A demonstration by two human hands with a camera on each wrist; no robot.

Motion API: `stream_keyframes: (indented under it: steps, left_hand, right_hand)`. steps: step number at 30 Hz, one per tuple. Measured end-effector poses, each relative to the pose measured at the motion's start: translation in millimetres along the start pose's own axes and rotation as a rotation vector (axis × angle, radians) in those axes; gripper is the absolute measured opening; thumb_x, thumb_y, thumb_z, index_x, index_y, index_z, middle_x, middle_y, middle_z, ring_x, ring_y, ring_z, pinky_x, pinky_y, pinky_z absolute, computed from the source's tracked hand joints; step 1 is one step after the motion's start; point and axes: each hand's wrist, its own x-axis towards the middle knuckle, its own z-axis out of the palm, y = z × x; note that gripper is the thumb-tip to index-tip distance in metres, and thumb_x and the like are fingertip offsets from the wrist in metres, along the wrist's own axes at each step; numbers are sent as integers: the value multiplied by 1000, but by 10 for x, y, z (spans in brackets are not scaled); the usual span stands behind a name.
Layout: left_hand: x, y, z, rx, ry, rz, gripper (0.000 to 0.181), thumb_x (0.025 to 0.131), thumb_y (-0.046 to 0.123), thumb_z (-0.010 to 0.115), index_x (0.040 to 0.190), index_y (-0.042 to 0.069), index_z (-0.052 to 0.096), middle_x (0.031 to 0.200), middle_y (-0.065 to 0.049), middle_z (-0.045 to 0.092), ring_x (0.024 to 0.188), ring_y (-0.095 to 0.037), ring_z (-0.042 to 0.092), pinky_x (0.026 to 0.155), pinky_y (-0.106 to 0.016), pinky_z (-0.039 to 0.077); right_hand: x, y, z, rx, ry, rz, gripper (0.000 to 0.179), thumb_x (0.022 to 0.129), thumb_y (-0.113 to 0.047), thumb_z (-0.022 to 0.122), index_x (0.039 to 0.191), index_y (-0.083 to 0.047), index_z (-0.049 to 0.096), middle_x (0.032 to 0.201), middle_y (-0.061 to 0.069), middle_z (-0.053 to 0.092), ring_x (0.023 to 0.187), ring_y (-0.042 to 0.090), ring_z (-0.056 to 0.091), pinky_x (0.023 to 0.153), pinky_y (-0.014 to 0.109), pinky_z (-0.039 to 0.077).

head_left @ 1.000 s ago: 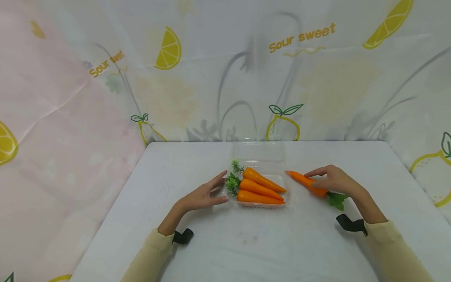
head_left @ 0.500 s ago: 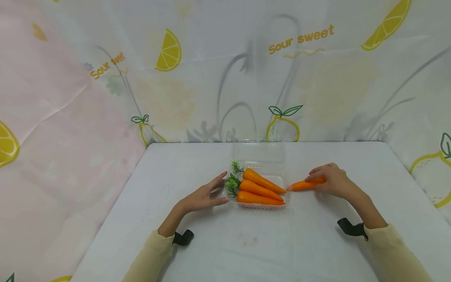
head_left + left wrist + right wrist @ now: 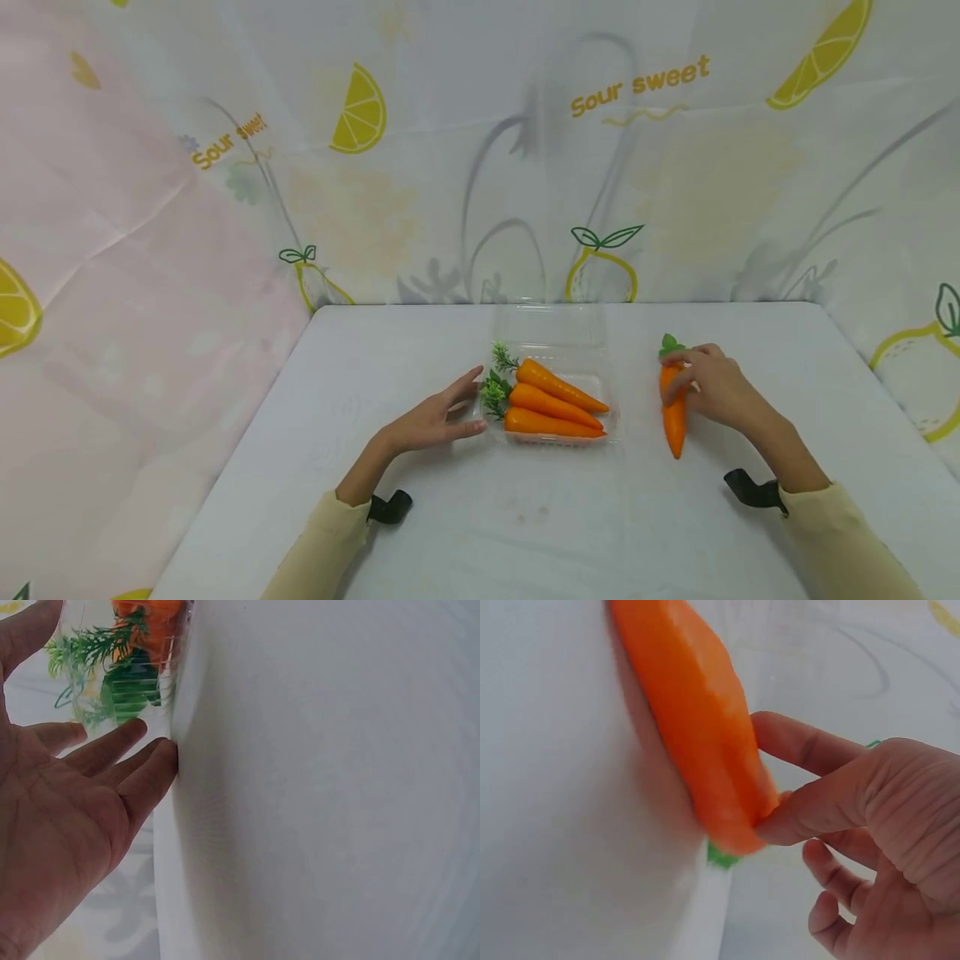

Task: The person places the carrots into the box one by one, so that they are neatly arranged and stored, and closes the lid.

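A single orange carrot (image 3: 674,421) with green leaves at its far end lies lengthwise, its tip pointing toward me. My right hand (image 3: 716,387) pinches it near the leafy end between thumb and fingers, as the right wrist view also shows on the carrot (image 3: 697,712). Left of it, three carrots (image 3: 555,402) rest side by side in a clear plastic box (image 3: 613,417), their leaves to the left. Beside the box's left edge, my left hand (image 3: 431,417) has its fingers spread and relaxed. In the left wrist view the left hand (image 3: 82,795) holds nothing.
The box's clear lid (image 3: 551,323) is folded back toward the rear edge of the white table (image 3: 487,517). A printed cloth backdrop (image 3: 465,167) with lemons stands behind and to the sides. Each wrist carries a black camera mount (image 3: 752,489).
The carrot in my right hand has swung from pointing left, tip beside the box, to pointing toward me, leaves at the far end. My left hand and the boxed carrots have stayed put.
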Motion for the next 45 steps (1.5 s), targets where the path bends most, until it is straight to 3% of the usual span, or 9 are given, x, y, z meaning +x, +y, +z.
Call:
stream_keyframes:
  steps: [5,10,18,21,25,32,38,45]
  left_hand:
    - [-4,-1,4,1,7,5,87,95,21,68,158,6,10,156,-22,28,143,-36,30,112,-53,30]
    - [8,-28,11,7,-4,-10,87,95,20,67,158,6,10,156,-22,28,143,-36,29,112,-52,30]
    - [92,-322,21,35,16,-12,89,95,20,68,160,13,7,158,-17,26,144,-31,28,113,-50,31]
    - [98,-351,14,49,20,-11,89,95,24,69,160,17,8,158,-13,28,144,-27,30,112,-46,33]
    - [106,-368,8,54,15,-12,89,94,30,69,160,20,10,158,-9,29,143,-23,31,112,-43,34]
    - [96,-334,10,55,10,-7,89,94,32,68,160,19,9,158,-10,29,144,-24,31,112,-44,33]
    - [102,-323,18,48,11,-13,89,95,24,68,160,16,8,158,-13,27,144,-28,30,112,-47,32]
    - [104,-357,16,56,13,-16,89,94,33,69,160,22,10,158,-7,30,143,-22,32,112,-42,34]
  right_hand:
    - [-43,39,18,72,16,47,39,80,13,63,65,-21,72,120,22,61,115,49,40,91,70,38]
    - [-64,85,46,159,3,86,34,85,11,60,69,-18,71,113,23,66,108,47,45,90,65,40]
    - [-78,75,3,244,-62,148,12,88,0,60,90,-9,68,100,13,68,103,43,53,86,63,46]
    - [-90,71,-5,253,-77,171,4,90,-8,64,94,-9,66,100,10,66,99,38,56,79,53,51]
    - [-93,82,19,247,-80,204,16,90,-18,71,99,-7,63,96,6,65,93,30,57,74,42,50]
    - [-88,91,65,295,-120,259,35,88,-28,76,105,-4,58,99,14,70,90,30,63,74,44,57]
    - [-93,88,77,328,-118,267,37,87,-29,77,107,-4,58,100,15,71,89,29,66,75,44,57]
    - [-110,125,101,335,-82,257,35,87,-28,78,107,-5,60,100,15,71,90,31,66,75,44,58]
